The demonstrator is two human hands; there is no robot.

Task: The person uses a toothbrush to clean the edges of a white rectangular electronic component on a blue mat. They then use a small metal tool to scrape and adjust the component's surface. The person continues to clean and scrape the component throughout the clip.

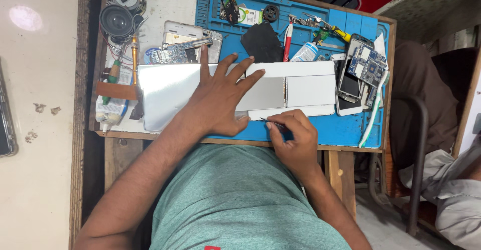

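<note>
A large silver tablet back [165, 92] lies flat across the workbench, its right part showing white panels [310, 87]. My left hand [220, 97] presses flat on its middle, fingers spread. My right hand [293, 137] is at the tablet's near edge, pinching a thin dark pointed tool [273, 123] whose tip touches that edge.
A blue work mat [350, 129] covers the bench's right half. An opened phone with a bare circuit board [363, 72] lies at the right. Behind are a red pen [287, 42], a black square part [260, 42], a round speaker [116, 22], another opened phone [183, 47] and a glue bottle [110, 109].
</note>
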